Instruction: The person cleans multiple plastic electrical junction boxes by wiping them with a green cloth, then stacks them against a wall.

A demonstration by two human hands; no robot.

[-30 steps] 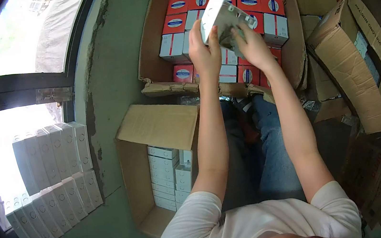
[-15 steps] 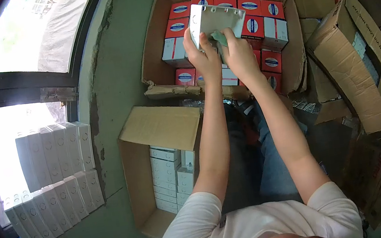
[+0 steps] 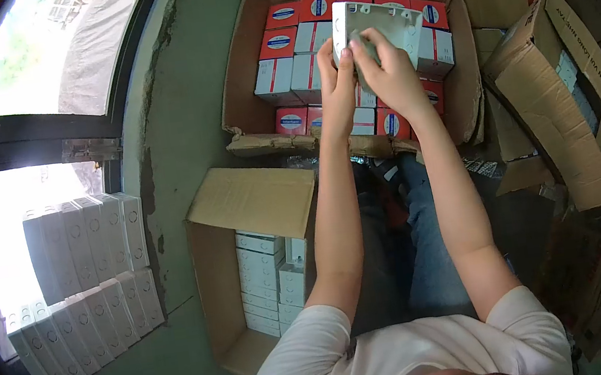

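My left hand (image 3: pixel 337 84) is closed on the left side of a white plastic electrical back box (image 3: pixel 399 36). The open face of the box is turned up towards me, with knockout rings on its side wall. My right hand (image 3: pixel 390 73) presses a small grey-green cloth (image 3: pixel 359 46) against the inside of the box near its left wall. Its fingers hide much of the cloth. Below both hands is a large open carton (image 3: pixel 237 97) packed with red and white small boxes (image 3: pixel 278 43).
On the left, white back boxes (image 3: pixel 83 322) stand in two stacked rows by the window (image 3: pixel 35 131). A second carton (image 3: pixel 219 289) near my left elbow holds more white boxes (image 3: pixel 258 269). Other cartons (image 3: pixel 548 109) crowd the right side.
The back box has shifted right with both hands. My right hand, with the cloth, has moved up and right, and more of the cloth is covered by the fingers.
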